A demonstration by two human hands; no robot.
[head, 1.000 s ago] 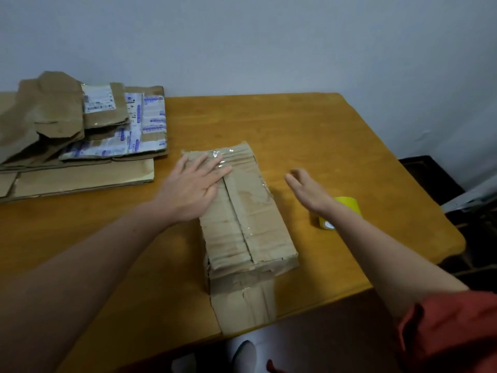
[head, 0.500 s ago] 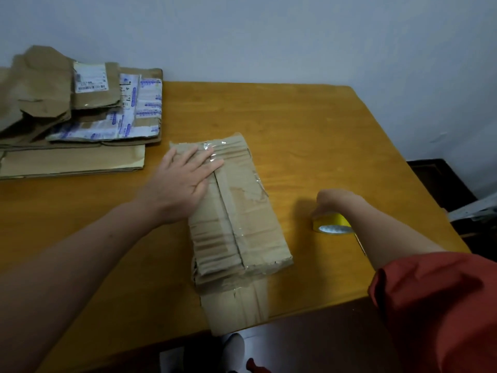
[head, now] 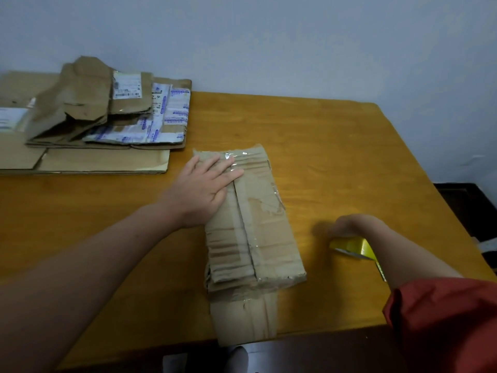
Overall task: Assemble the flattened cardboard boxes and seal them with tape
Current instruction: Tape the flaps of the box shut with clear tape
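Note:
A worn brown cardboard box [head: 265, 232] lies long-ways in the middle of the wooden table [head: 336, 146], its near flap hanging over the front edge. Old clear tape shines on its top. My left hand [head: 205, 188] presses flat on the box's far left corner, fingers straight. To the right of the box, my right hand [head: 349, 226] curls over a yellow roll of tape [head: 352, 247] and grips its top; the hand is blurred and its fingertips are hidden behind the roll.
A pile of flattened cardboard boxes [head: 102, 125] with white labels lies at the table's far left. The table's right edge runs close by the tape. A pale wall stands behind, and dark furniture [head: 468, 208] sits beyond the right edge.
My right hand came down from hovering beside the box onto the yellow tape roll and took hold of it. My left hand stayed pressed on the box.

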